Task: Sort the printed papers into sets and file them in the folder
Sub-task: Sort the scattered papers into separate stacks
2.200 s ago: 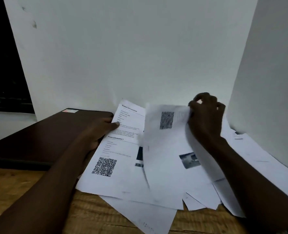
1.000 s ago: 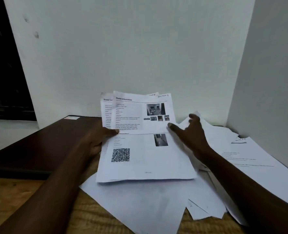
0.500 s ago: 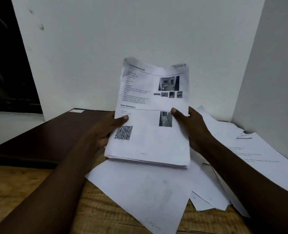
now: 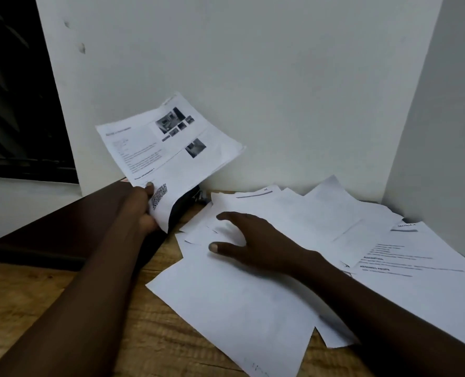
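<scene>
Desk point(image 4: 62, 308): left hand point(image 4: 141, 205) grips printed set point(image 4: 171, 148), txt blurred; folder point(image 4: 49, 235) part-hidden.

Bare left hand point(image 4: 140, 206) and right hand point(image 4: 255, 247), bare forearms point(image 4: 89, 281)

The left hand point(image 4: 140, 210) is held up with a sheaf of papers point(image 4: 168, 142) pinched at its lower edge. The thumb is laid on the printed face, the fingers are curled beneath, and the sheaf fans up and away from the grip. To the right of that grip, the right hand point(image 4: 250, 246) is laid palm down on loose sheets point(image 4: 253, 303), fingers spread and straight. Both forearms are stretched forward.
</scene>
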The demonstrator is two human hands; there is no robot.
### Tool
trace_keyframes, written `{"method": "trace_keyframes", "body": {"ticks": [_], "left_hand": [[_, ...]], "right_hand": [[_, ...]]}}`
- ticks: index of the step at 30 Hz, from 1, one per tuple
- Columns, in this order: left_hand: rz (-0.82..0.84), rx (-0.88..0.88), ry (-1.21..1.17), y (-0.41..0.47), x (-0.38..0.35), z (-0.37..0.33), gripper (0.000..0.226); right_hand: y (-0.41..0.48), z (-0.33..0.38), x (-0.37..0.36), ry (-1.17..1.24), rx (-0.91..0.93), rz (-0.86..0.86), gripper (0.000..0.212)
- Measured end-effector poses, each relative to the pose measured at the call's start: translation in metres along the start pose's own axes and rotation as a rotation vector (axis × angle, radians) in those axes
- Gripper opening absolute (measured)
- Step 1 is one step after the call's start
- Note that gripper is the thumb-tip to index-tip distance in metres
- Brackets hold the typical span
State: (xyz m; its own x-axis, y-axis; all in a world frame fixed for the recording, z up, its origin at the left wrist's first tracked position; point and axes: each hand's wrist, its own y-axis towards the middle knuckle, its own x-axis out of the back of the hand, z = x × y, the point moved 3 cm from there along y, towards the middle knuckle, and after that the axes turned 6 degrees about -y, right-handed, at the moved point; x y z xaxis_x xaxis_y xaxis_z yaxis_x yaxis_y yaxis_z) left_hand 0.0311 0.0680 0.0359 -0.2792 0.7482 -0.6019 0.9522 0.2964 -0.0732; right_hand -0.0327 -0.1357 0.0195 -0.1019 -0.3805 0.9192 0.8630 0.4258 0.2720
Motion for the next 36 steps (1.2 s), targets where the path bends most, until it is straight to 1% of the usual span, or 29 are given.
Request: {"method": "trace_keyframes", "body": {"ticks": [4,7,9,11,13,14,16,17,19,20,21,22,23,24,26,27,28,30,32,35,36], "left_hand": [[0.032,0.023,0.090,-0.005,-0.001,0.001,0.043],[0.128,0.065,-0.028,-0.007,-0.002,0.007,0.040],[0.156,0.070,-0.054,-0.004,0.000,0.008,0.039],[0.169,0.066,-0.059,0.000,0.002,0.007,0.038],[0.168,0.076,-0.061,0.001,0.001,0.008,0.036],[0.164,0.069,-0.071,0.001,0.000,0.008,0.034],[0.146,0.037,-0.083,0.002,-0.004,0.009,0.026],[0.132,0.027,-0.072,0.002,-0.004,0.009,0.026],[0.135,0.044,-0.047,0.000,-0.004,0.009,0.033],[0.146,0.051,-0.044,0.000,-0.003,0.009,0.033],[0.160,0.053,-0.057,0.000,-0.003,0.008,0.029],[0.166,0.052,-0.078,0.000,-0.003,0.006,0.026],[0.163,0.057,-0.106,-0.002,-0.003,0.005,0.023],[0.161,0.068,-0.128,-0.004,-0.003,0.004,0.022],[0.187,0.069,-0.133,-0.008,-0.004,0.004,0.026],[0.210,0.058,-0.117,-0.009,-0.006,0.005,0.030],[0.214,0.037,-0.089,-0.008,-0.005,0.006,0.032],[0.209,0.004,-0.054,-0.005,-0.004,0.007,0.033],[0.191,-0.009,-0.048,-0.004,-0.003,0.007,0.028],[0.180,0.049,-0.043,-0.006,-0.003,0.008,0.028],[0.162,0.072,-0.028,-0.006,-0.002,0.008,0.029]], "right_hand": [[0.021,0.015,-0.013,-0.099,-0.033,0.031,0.071],[0.038,0.025,-0.028,-0.155,-0.112,0.056,0.070],[0.046,0.029,-0.033,-0.170,-0.187,0.060,0.059],[0.049,0.037,-0.034,-0.217,-0.221,0.026,0.044],[0.050,0.045,-0.036,-0.281,-0.194,-0.004,0.029],[0.050,0.050,-0.036,-0.313,-0.171,-0.024,0.026],[0.048,0.055,-0.036,-0.355,-0.130,-0.072,0.026],[0.047,0.055,-0.035,-0.365,-0.112,-0.085,0.026],[0.045,0.053,-0.029,-0.357,-0.097,-0.116,0.024],[0.043,0.047,-0.021,-0.292,-0.128,-0.161,0.019],[0.043,0.040,-0.009,-0.174,-0.184,-0.206,0.008],[0.043,0.029,0.005,-0.041,-0.238,-0.298,0.014],[0.044,0.016,0.022,0.068,-0.286,-0.394,0.025],[0.041,0.002,0.044,0.208,-0.322,-0.501,0.030],[0.029,-0.017,0.086,0.560,-0.353,-0.688,0.024],[0.023,-0.025,0.104,0.694,-0.350,-0.754,0.021],[0.016,-0.031,0.121,0.787,-0.337,-0.811,0.023],[0.001,-0.037,0.150,0.891,-0.305,-0.908,0.023],[-0.016,-0.045,0.172,1.032,-0.250,-0.999,0.019],[-0.033,-0.068,0.189,1.515,-0.061,-1.056,0.008],[-0.038,-0.075,0.190,1.630,-0.011,-1.066,0.005]]}}
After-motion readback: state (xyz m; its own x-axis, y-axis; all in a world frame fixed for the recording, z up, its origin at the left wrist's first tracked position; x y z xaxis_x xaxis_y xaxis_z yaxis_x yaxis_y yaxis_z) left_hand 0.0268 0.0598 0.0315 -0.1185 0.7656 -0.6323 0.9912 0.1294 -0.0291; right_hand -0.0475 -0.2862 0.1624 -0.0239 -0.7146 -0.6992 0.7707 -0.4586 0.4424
